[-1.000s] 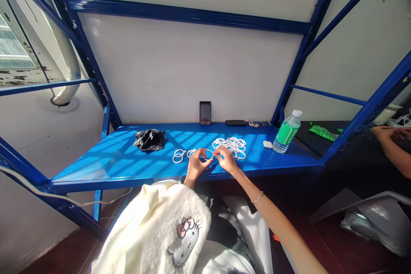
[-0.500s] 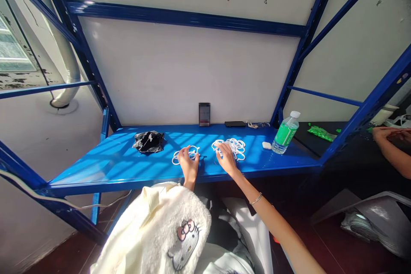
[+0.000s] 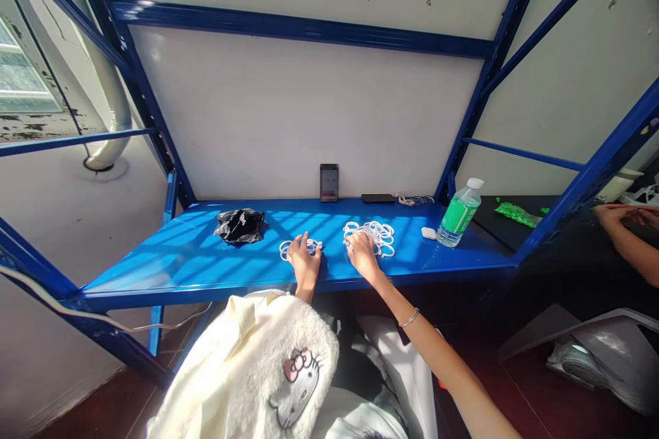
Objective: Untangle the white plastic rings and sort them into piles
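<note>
Your left hand lies flat, fingers loosely apart, on the small ring cluster, thin white hoops on the glossy blue metal shelf. Your right hand touches the tangled ring heap just beside it; from here I cannot tell whether it pinches one.

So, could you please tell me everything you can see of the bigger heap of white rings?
The heap of white rings is a loose tangle of thin hoops, plastic by the look, lying flat and overlapping on the blue shelf, in sunlight. The right hand rests on its near-left edge.
</note>
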A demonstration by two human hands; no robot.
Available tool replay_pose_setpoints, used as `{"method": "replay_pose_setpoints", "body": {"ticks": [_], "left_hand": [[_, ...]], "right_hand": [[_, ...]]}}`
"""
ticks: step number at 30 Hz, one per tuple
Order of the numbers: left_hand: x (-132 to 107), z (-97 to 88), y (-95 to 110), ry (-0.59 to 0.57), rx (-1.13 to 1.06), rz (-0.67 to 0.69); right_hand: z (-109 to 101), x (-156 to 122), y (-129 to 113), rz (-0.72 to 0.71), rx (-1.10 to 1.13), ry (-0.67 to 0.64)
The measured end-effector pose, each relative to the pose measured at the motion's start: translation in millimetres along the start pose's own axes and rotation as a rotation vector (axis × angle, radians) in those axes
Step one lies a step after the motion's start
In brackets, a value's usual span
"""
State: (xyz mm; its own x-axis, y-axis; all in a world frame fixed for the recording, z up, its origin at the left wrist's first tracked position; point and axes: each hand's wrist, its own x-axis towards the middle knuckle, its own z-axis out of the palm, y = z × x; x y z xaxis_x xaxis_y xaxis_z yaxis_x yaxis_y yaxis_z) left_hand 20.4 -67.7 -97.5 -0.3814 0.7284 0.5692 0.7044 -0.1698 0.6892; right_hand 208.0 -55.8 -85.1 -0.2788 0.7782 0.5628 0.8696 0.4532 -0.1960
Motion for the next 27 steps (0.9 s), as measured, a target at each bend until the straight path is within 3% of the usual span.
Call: {"method": "replay_pose_setpoints", "body": {"ticks": [8, 15, 21, 27], "left_hand": [[1, -3.1, 3, 0.014, -0.085, 0.15], [-1, -9.6, 12, -0.156, -0.284, 0.33], [-4, -10.2, 16, -0.27, -0.361, 0.395], [-2, -13.6, 17, -0.333, -0.38, 0.35]], "right_hand": [[-5, 2, -1, -0.062, 0.081, 0.041], [-20, 3, -8, -0.124, 0.329, 0.175], [-24, 6, -14, -0.143, 0.71, 0.128], [-14, 2, -21, -0.009, 1.092, -0.023]]}}
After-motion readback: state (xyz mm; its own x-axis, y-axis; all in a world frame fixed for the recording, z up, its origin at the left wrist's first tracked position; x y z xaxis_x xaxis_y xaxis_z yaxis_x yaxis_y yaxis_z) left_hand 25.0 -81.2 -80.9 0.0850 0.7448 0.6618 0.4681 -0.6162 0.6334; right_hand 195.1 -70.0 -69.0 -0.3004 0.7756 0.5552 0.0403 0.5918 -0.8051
